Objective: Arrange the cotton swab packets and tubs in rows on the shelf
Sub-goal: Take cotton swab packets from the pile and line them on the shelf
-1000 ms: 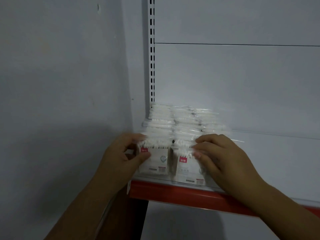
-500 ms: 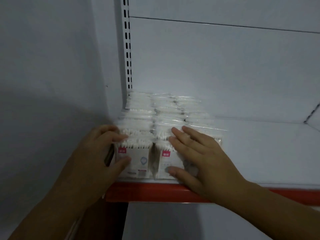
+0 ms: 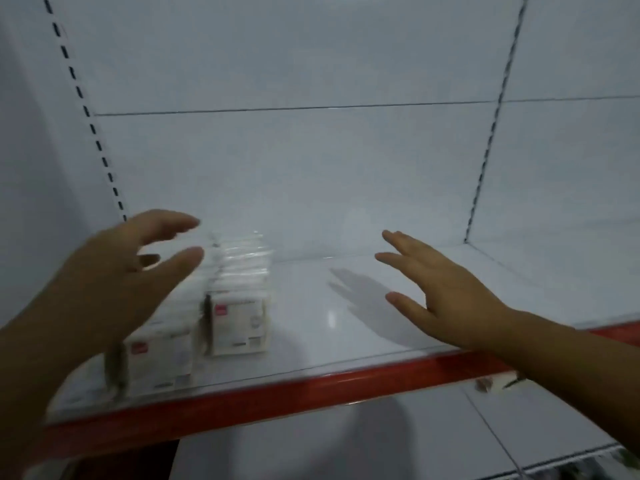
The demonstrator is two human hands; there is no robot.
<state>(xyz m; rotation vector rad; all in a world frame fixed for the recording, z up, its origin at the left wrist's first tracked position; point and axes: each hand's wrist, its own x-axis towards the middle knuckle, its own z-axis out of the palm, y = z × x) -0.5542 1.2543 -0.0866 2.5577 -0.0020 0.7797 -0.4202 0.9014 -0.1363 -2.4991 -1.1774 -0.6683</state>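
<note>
Two rows of cotton swab packets (image 3: 239, 306) stand at the left end of the white shelf (image 3: 329, 327), running from the front edge toward the back panel. Each front packet shows a white card with a small red mark. My left hand (image 3: 114, 289) hovers in front of the left row with fingers spread, holding nothing and hiding part of that row. My right hand (image 3: 440, 296) floats over the bare middle of the shelf, fingers straight, apart from the packets. No tubs are in view.
The shelf has a red front strip (image 3: 277, 400) and a white back panel with slotted uprights (image 3: 488, 143) at left and right. A wall closes off the left side. Below, part of a lower shelf (image 3: 571, 459) shows at the bottom right.
Both hands have lifted off the front packets and drawn back, now open in the air. The view has swung right, showing more of the shelf.
</note>
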